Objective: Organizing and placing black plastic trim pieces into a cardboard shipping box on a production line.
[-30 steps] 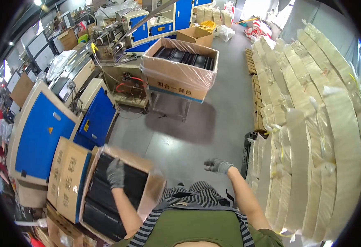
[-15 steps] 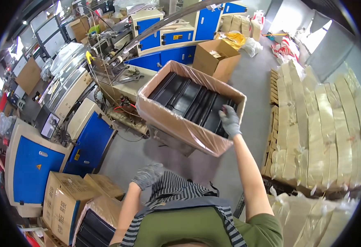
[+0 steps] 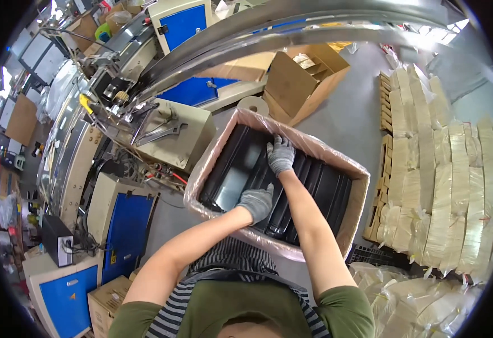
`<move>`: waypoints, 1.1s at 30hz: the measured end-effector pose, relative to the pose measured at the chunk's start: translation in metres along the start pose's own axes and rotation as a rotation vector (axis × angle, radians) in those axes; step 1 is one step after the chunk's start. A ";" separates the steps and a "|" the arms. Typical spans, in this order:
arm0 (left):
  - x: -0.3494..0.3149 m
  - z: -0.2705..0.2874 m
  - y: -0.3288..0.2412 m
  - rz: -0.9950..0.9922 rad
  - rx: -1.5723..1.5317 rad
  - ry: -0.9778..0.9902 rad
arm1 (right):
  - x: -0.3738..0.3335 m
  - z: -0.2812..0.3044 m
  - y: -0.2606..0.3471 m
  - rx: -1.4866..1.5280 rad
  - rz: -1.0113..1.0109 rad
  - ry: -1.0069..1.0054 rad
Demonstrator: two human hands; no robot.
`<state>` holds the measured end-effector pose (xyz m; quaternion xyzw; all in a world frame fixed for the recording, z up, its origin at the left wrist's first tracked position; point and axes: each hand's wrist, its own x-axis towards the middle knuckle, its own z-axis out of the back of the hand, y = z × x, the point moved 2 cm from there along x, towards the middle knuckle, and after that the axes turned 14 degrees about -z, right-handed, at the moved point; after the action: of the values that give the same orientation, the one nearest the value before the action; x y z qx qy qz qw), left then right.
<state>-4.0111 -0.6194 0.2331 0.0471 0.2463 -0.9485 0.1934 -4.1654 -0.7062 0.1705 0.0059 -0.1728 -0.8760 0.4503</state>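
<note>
Carton [image 3: 360, 205], one of them, and the black pieces [image 3: 325, 191] lie inside it, side by side; forearms cover some, so no sure count. Two grey-gloved hands on them now: left hand [image 3: 256, 204] toward the near edge, right hand [image 3: 281, 155] close to the far edge. Clamped or merely resting? Can't tell for either. One open box [image 3: 321, 84] stands beyond the far edge.

1. Cardboard box [image 3: 321, 149]: brown, open-topped, lined with plastic, sitting askew, its right end nearer.
2. Black pieces [image 3: 325, 194]: long, glossy, ridged, lying side by side inside, running near to far.
</note>
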 end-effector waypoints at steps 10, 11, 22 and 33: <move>0.062 -0.025 0.024 0.191 -0.086 0.151 | 0.009 -0.004 0.000 -0.138 0.030 0.147; 0.064 -0.021 0.021 0.195 -0.090 0.152 | 0.010 -0.003 -0.003 -0.075 0.024 0.194; 0.059 -0.021 0.016 0.457 -0.151 0.251 | 0.021 0.017 -0.012 -0.138 0.294 0.437; 0.053 -0.045 0.019 0.473 -0.047 0.112 | 0.022 0.032 -0.011 -0.158 0.409 0.580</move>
<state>-4.0532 -0.6312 0.1756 0.1517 0.2606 -0.8668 0.3971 -4.1925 -0.7083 0.2003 0.1846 0.0329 -0.7404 0.6454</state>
